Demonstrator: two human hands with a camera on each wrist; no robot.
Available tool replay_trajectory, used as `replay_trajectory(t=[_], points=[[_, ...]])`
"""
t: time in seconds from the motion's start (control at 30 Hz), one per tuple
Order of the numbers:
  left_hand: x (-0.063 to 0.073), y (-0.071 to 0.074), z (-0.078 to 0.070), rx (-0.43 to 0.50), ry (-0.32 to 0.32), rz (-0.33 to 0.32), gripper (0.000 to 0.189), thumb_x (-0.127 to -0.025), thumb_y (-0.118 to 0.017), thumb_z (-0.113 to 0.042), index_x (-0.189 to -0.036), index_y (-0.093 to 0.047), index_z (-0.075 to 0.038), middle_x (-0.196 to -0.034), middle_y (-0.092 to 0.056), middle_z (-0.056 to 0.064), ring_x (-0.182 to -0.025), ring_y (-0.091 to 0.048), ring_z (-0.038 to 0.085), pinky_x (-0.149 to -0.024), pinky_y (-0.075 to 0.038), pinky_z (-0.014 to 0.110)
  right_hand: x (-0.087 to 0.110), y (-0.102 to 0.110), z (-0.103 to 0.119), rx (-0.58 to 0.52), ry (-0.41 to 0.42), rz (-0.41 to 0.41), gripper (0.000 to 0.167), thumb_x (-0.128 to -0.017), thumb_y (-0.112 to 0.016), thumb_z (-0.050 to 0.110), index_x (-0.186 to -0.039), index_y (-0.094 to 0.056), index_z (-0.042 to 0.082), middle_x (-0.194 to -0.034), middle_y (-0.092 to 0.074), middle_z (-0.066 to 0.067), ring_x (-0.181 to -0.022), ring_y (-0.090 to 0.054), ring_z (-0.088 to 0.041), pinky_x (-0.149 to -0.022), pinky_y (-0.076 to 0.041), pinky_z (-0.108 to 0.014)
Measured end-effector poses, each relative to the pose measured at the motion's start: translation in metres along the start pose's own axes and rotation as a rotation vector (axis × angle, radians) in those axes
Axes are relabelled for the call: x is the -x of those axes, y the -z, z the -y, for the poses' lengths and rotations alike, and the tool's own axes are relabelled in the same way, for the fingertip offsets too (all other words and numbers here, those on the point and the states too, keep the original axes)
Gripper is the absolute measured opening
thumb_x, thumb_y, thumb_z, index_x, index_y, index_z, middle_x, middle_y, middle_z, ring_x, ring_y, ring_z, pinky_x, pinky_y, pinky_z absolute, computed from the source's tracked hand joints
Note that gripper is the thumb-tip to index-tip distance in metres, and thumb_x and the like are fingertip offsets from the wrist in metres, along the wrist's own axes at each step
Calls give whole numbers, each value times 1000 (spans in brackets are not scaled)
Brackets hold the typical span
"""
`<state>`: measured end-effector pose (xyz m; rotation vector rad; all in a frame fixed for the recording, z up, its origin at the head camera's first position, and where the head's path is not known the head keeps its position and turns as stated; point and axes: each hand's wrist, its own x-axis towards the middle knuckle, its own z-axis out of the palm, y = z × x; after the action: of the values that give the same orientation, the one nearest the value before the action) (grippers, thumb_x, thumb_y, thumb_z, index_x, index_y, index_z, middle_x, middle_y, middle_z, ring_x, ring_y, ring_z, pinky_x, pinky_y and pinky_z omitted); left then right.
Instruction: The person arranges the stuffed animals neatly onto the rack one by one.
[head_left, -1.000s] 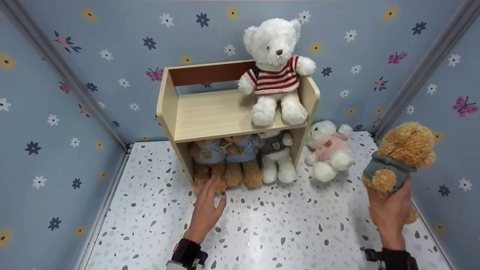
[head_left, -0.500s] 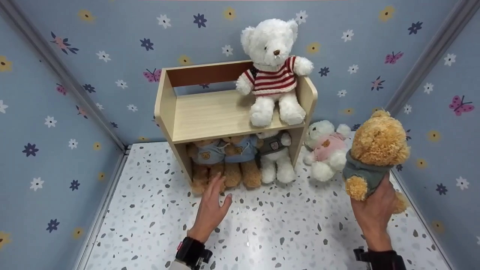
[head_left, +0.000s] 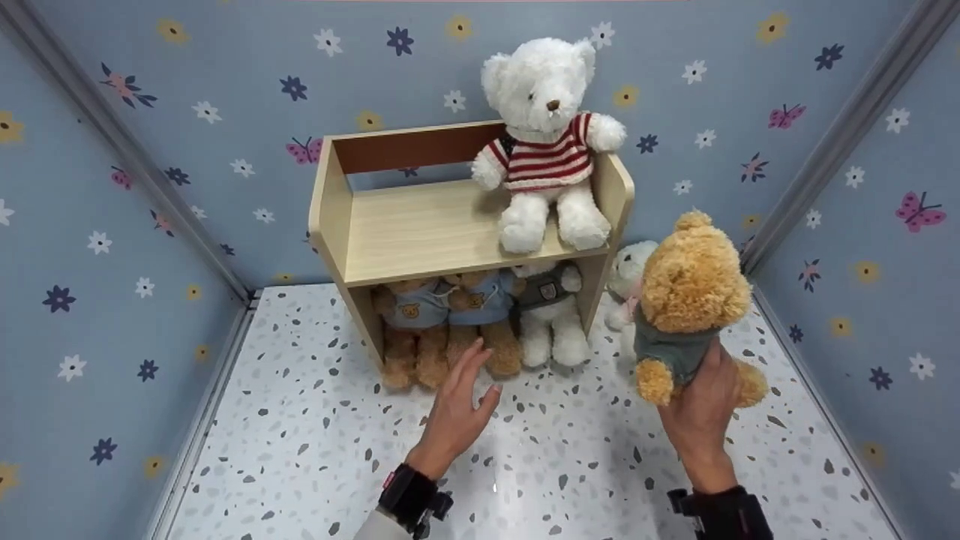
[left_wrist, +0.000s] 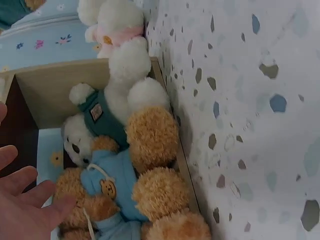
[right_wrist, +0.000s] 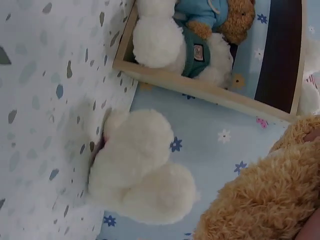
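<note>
My right hand (head_left: 701, 416) grips a golden-brown teddy bear (head_left: 694, 277) in a dark green top from behind, around its lower body, holding it up right of the shelf. In the right wrist view the bear's fur (right_wrist: 265, 200) fills the lower right corner. My left hand (head_left: 457, 409) has its fingers extended, holds nothing, and hovers in front of the lower shelf. Behind it sit two brown bears in blue hoodies (head_left: 416, 311) and a white bear in a grey-green top (head_left: 547, 300). A white bear in a striped sweater (head_left: 551, 157) sits on the top shelf's right end.
A light wooden two-tier shelf (head_left: 420, 232) stands against the flowered back wall (head_left: 247, 97). On the speckled floor (head_left: 315, 450), right of the shelf, sits a white bear in pink (head_left: 628, 274), partly hidden by the held bear. Side walls enclose both sides.
My right hand has carried the golden-brown bear leftward, so it now covers part of the white bear in pink. My left hand has shifted to the right.
</note>
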<state>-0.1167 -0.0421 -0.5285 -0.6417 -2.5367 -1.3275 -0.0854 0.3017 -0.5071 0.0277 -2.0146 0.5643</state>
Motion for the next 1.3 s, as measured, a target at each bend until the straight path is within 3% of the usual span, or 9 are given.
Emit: replay_trajectory(t=[0.13, 0.27, 0.37, 0.5, 0.67, 0.87, 1.07, 1.17, 1.3], points=[[-7, -9, -15, 49, -48, 43, 44, -108, -56, -35, -145, -56, -10, -166, -35, 4, -142, -47, 27, -110, -45, 49, 9, -12, 12, 4, 40, 43, 70, -86, -67, 0, -149, -38, -7, -128, -53, -37, -108, -52, -54, -91, -40, -67], [-11, -15, -30, 111, -87, 78, 27, -108, -55, -32, -122, -65, -12, -165, -36, 8, -142, -47, 31, -109, -46, 51, 17, -21, 22, 6, 85, 98, 84, -64, -52, -20, -146, -39, -9, -129, -51, -37, -110, -50, -55, -95, -38, -67], [-12, -19, -41, 198, -87, 140, 25, -110, -52, -32, -122, -62, -13, -166, -33, 12, -146, -42, 33, -104, -49, 51, 22, -28, 29, 0, 125, 108, 85, -62, -56, -16, -145, -41, -8, -127, -52, -36, -109, -51, -54, -94, -39, -68], [-12, -23, -54, 310, -36, 209, 50, -109, -51, -43, -152, -45, -17, -166, -34, 6, -147, -41, 24, -102, -50, 47, 26, -38, 38, 9, 164, 122, 86, -67, -75, -8, -146, -40, -4, -127, -53, -35, -107, -53, -53, -91, -42, -68], [-14, -29, -63, 364, 26, 181, 78, -100, -61, -54, -161, -32, -15, -156, -47, 5, -143, -45, 23, -114, -39, 53, 31, -46, 47, 27, 169, 157, 92, -66, -83, -4, -146, -37, -2, -126, -53, -33, -109, -54, -50, -93, -43, -68], [-17, -37, -67, 405, 69, 135, 94, -90, -76, -47, -161, -29, -6, -160, -42, 15, -146, -43, 28, -117, -38, 48, 36, -51, 58, 19, 184, 191, 92, -66, -81, -8, -146, -36, 0, -129, -53, -31, -112, -54, -49, -96, -43, -68], [-16, -36, -67, 405, 58, 13, 77, -92, -75, -29, -157, -39, -8, -145, -59, 14, -129, -61, 25, -102, -53, 42, 42, -53, 65, -58, 234, 173, 83, -77, -85, 24, -143, -43, -5, -129, -52, -33, -112, -52, -51, -93, -42, -70], [-14, -34, -63, 396, 60, -34, 64, -95, -71, -23, -153, -45, -10, -130, -68, 11, -108, -70, 21, -87, -58, 39, 42, -52, 66, -108, 264, 172, 82, -89, -75, 43, -146, -43, -6, -131, -51, -33, -115, -52, -51, -94, -41, -69], [-14, -29, -57, 392, 140, -30, 55, -100, -63, -22, -151, -45, -12, -113, -71, 8, -85, -69, 16, -74, -54, 37, 39, -49, 68, -202, 256, 212, 87, -97, -62, 58, -151, -38, -6, -138, -51, -30, -120, -53, -47, -95, -42, -65]])
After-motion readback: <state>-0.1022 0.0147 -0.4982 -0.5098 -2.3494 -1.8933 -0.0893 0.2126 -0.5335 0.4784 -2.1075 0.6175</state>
